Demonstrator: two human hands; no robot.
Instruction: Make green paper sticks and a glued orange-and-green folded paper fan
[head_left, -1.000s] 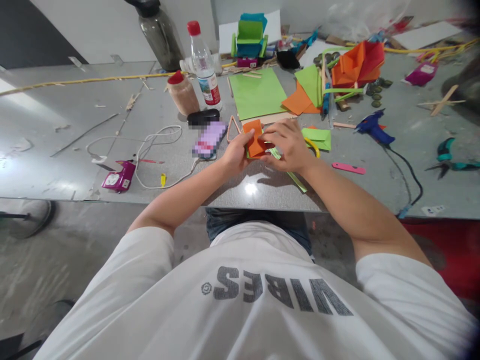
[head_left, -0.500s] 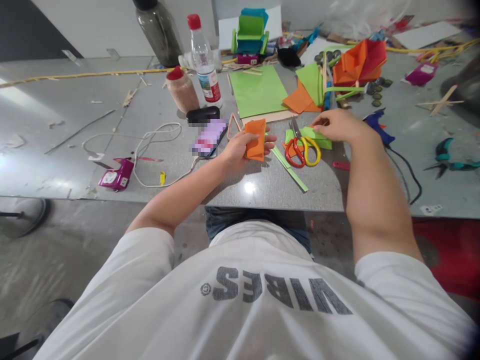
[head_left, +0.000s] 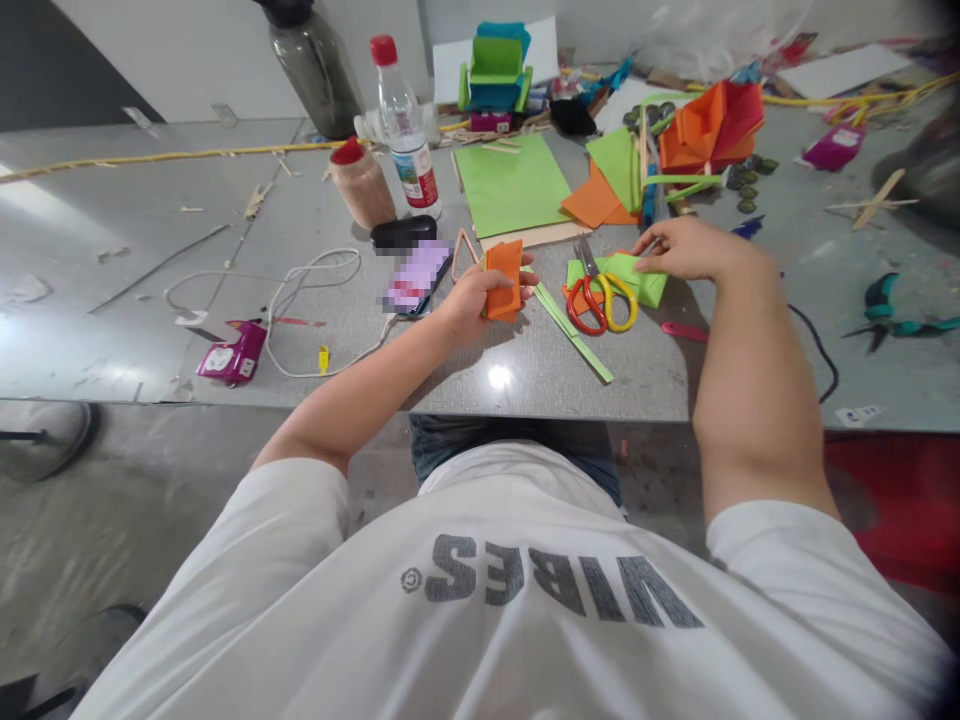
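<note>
Head view: a red-capped clear plastic bottle point(head_left: 409, 165) stands on the speckled grey worktop point(head_left: 465, 388), contents indistinct from here. The left hand point(head_left: 470, 302), thumb clamped across, holds creased orange paper point(head_left: 505, 262) over the worktop; the right hand point(head_left: 688, 250), fingers bent, touches folded green paper point(head_left: 652, 287) beside scissors point(head_left: 590, 263), its grip unclear.

I see a bright orange, folded paper rectangle point(head_left: 504, 280) and a lime-green, folded paper packet point(head_left: 649, 287); the flat paper sheet point(head_left: 516, 188) is green too. The metal scissors point(head_left: 597, 281) have one red handle loop, one yellow. Dark grey lettering crosses the white short-sleeved shirt point(head_left: 495, 510), and pale speckles fleck the grey tabletop point(head_left: 544, 385).
</note>
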